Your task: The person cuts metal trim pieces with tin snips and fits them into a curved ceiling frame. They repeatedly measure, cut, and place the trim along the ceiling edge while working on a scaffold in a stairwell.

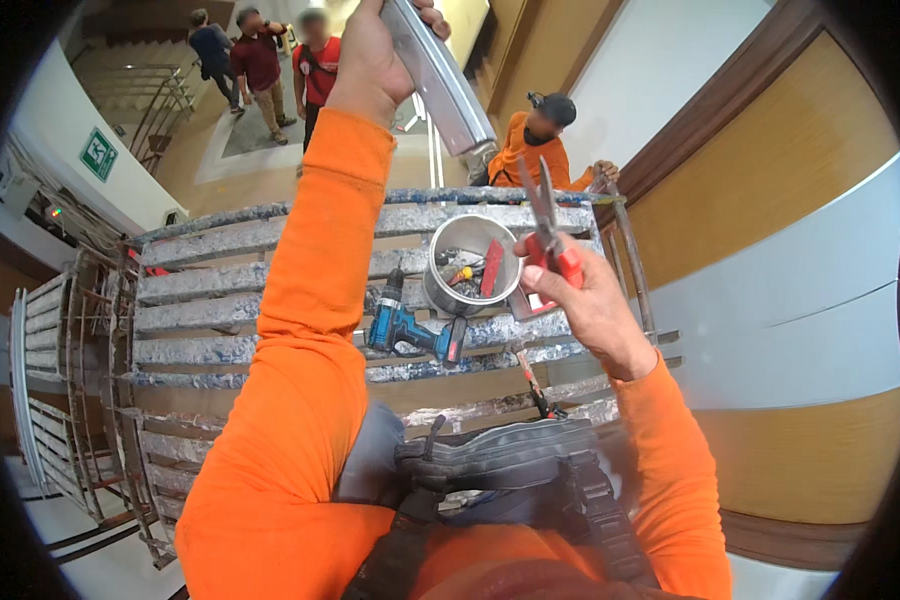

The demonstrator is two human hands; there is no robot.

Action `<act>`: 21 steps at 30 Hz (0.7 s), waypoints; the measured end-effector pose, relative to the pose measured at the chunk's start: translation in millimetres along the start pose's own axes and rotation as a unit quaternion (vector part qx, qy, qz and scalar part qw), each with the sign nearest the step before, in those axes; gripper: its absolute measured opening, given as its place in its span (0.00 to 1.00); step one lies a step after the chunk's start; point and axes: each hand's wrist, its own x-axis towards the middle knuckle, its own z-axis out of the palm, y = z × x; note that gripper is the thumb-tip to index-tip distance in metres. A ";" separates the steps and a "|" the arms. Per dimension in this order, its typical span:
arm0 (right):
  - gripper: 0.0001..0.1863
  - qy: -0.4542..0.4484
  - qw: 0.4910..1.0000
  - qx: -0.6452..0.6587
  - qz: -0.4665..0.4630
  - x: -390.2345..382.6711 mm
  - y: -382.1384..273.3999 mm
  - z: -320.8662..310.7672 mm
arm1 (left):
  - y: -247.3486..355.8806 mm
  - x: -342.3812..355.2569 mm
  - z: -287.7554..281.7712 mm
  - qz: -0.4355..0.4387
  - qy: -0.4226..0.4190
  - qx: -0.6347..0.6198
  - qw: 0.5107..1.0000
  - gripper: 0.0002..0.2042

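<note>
My left hand (372, 68) is raised at the top of the view, its fingers wrapped round a shiny metal channel (438, 80) that slants down to the right. In my right hand (602, 308) is a pair of tin snips (545, 215) with red handles, the blades pointing up and slightly apart. Below that hand and the channel's lower end stands a round metal pot (443, 288). It holds a red tool (492, 268), a yellow-ended tool and other small pieces. A blue and black cordless drill (400, 328) lies left of the pot.
Paint-splattered scaffold planks (205, 308) carry the tools, with gaps between the slats. A metal rail (638, 265) edges the right side by a wood-and-white wall. Beyond the far edge, a person in orange (535, 150) grips the scaffold; several people stand farther back.
</note>
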 end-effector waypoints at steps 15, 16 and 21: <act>0.21 -0.033 0.990 0.136 0.006 -21.5 -7.0 10.3 | -24.5 -54.3 84.1 0.012 -0.010 0.018 1.000 0.18; 0.21 -0.034 0.989 0.141 0.006 -23.0 -4.5 8.1 | -23.3 -53.9 84.7 0.014 -0.007 0.015 1.000 0.18; 0.22 -0.017 0.995 0.094 -0.011 -23.9 0.3 2.5 | -21.1 -50.7 84.1 0.017 -0.017 0.010 1.000 0.19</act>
